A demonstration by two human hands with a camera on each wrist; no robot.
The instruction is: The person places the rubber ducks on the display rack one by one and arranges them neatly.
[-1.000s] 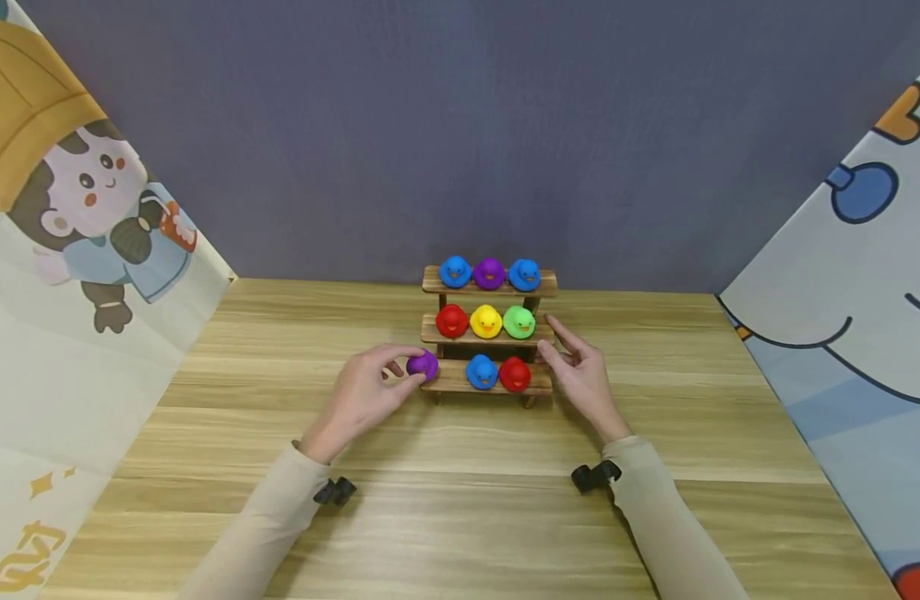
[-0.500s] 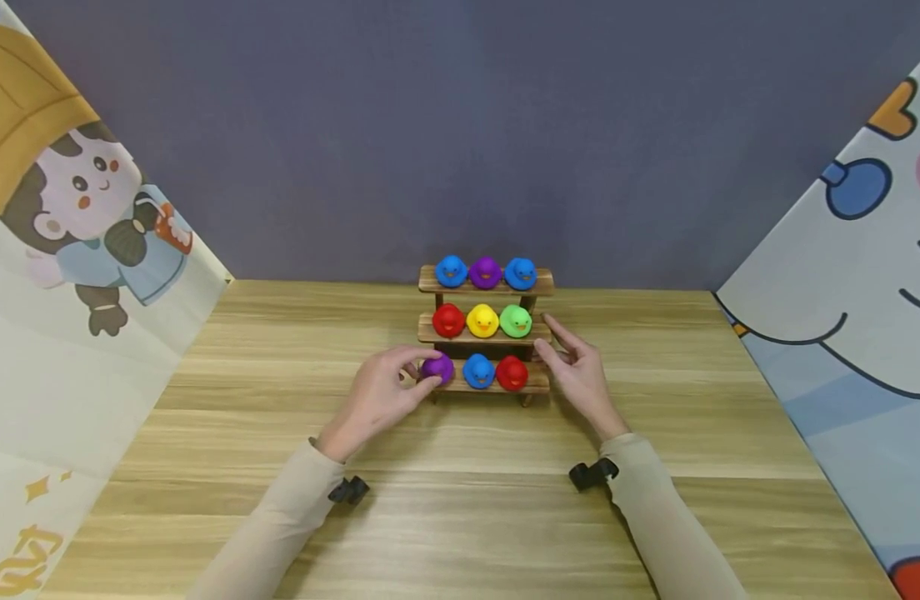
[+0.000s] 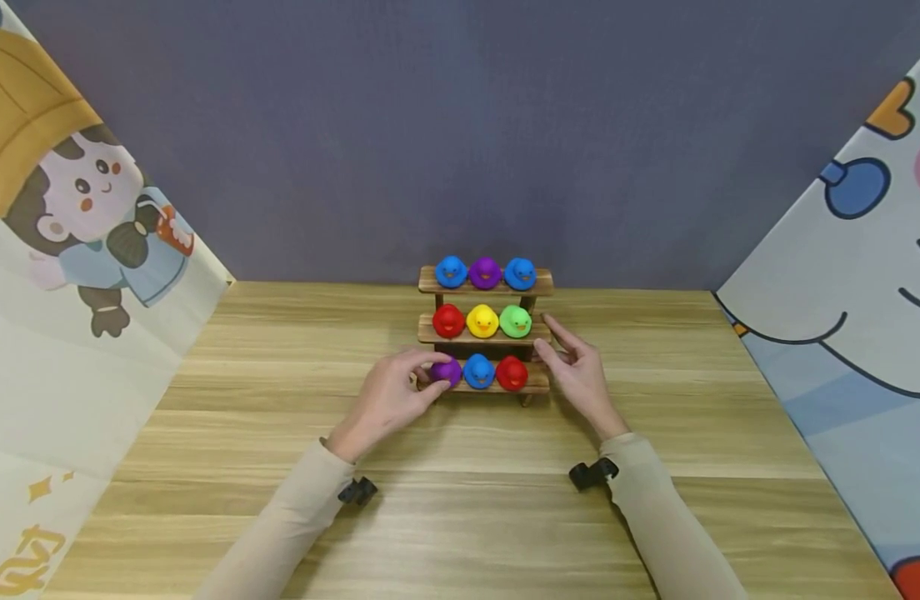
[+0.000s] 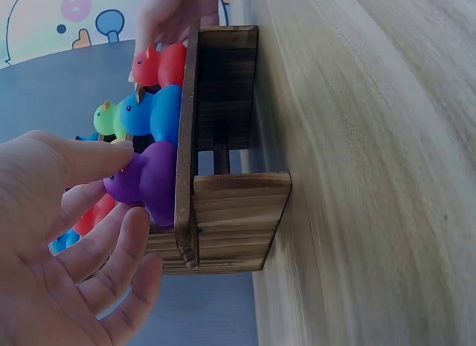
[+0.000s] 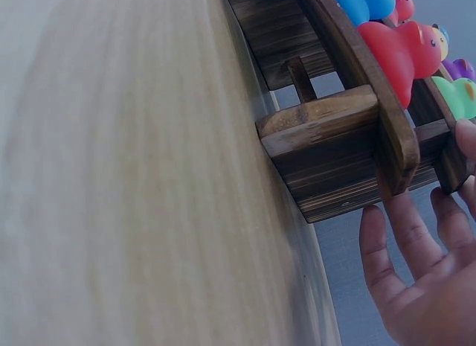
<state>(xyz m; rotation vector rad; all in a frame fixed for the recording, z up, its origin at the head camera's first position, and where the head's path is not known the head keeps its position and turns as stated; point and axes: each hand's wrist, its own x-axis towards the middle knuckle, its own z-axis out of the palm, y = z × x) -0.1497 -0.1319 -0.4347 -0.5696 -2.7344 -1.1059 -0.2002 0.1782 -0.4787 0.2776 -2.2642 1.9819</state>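
My left hand (image 3: 391,393) pinches a purple rubber duck (image 3: 447,372) between thumb and fingertips, at the left end of the bottom shelf of a three-tier wooden stand (image 3: 538,382). In the left wrist view this duck (image 4: 155,184) sits on the shelf, tight beside a blue duck (image 4: 159,114). Beyond the blue one is a red duck (image 3: 512,374). My right hand (image 3: 580,379) holds the right end of the middle shelf, thumb at its front and fingers behind. In the right wrist view the lower fingers (image 5: 409,227) reach against the stand's end.
On the middle shelf stand a red duck (image 3: 448,321), a yellow duck (image 3: 482,322) and a green duck (image 3: 516,322). Two blue ducks flank a purple duck (image 3: 485,273) on the top shelf. Behind the wooden table (image 3: 467,500) rises a dark grey-blue wall (image 3: 460,142).
My left hand has brought the purple duck rightward from off the bottom shelf's left end onto the shelf, up beside the blue duck. The right hand has kept its place at the stand.
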